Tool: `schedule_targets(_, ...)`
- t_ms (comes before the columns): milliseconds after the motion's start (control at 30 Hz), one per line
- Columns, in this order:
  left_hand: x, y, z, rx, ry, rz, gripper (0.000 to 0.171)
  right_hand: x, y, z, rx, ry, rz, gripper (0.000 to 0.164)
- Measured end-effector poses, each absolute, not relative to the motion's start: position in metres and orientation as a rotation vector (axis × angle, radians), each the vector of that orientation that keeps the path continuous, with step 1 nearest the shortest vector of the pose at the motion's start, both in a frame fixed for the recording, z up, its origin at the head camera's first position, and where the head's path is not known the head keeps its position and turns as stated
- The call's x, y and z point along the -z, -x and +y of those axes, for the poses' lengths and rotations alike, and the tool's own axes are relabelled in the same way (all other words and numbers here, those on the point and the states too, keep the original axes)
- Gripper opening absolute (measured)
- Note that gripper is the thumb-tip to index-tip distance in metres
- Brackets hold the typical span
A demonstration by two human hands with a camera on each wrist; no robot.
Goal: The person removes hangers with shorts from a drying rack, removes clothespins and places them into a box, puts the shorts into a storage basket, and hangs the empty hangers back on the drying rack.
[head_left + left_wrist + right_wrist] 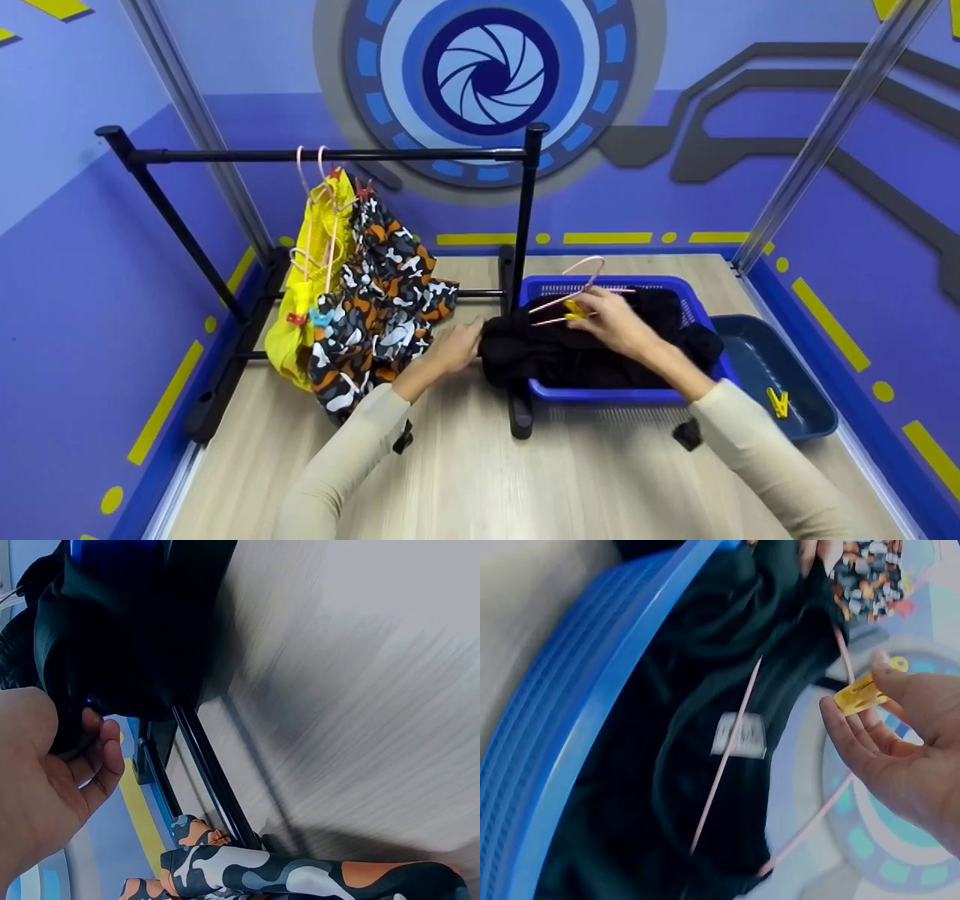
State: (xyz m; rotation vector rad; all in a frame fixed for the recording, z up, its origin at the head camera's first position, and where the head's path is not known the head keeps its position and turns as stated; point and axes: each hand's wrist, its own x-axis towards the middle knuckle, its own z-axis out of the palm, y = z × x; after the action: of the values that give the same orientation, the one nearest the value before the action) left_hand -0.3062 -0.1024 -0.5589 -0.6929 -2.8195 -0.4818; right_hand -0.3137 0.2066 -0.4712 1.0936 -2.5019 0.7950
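Note:
A black garment [517, 356] with a white label lies in and over the blue basket [622, 394]. My left hand [456, 346] pinches its left end; in the left wrist view the dark cloth [112, 652] runs between thumb and fingers. A pink hanger [598, 264] sits at the garment's waistband, its hook pointing up, and its bar [727, 754] crosses the label in the right wrist view. Above the garment, my right hand [611, 321] pinches a yellow clothespin [861, 695] between thumb and fingers, beside the hanger.
At left stands a black rack [247, 156]. Yellow clothing [289, 349] and camouflage-patterned clothing [382, 277] hang from it on pink hangers with clothespins. A dark teal tray [814, 420] holding another yellow clothespin [778, 403] sits right of the basket.

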Motion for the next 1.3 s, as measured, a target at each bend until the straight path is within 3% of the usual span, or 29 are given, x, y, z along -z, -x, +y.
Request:
schedule_targets(233, 0.558, 0.307, -0.103, 0.584, 0.684, -2.864, 0.019, 0.471, 0.318, 0.276, -0.638, -1.364, -2.769, 0.02)
schedule_targets(333, 0.558, 0.308, -0.102, 0.577, 0.683, -2.872, 0.019, 0.471, 0.319, 0.304, -0.649, -1.351, -2.96, 0.019)
schedule_targets(500, 0.562, 0.306, -0.102, 0.567, 0.69, -2.853, 0.014, 0.468, 0.325, 0.345, -0.858, -1.074, -3.282, 0.019)
schedule_targets(733, 0.563, 0.303, -0.11, 0.548, 0.664, -2.841, 0.016, 0.477, 0.336, 0.39, -0.804, -0.666, -3.414, 0.04)
schedule_targets(967, 0.561, 0.301, -0.113, 0.593, 0.678, -2.871, 0.022, 0.5, 0.34, 0.428, -0.729, -0.42, -3.211, 0.04)
schedule_targets(1167, 0.561, 0.299, -0.111, 0.63, 0.693, -2.867, 0.022, 0.518, 0.329, 0.455, -0.654, -0.021, -3.162, 0.044)
schedule_targets(1300, 0.56, 0.298, -0.109, 0.642, 0.697, -2.874, 0.023, 0.535, 0.315, 0.476, -0.63, 0.213, -3.198, 0.034)
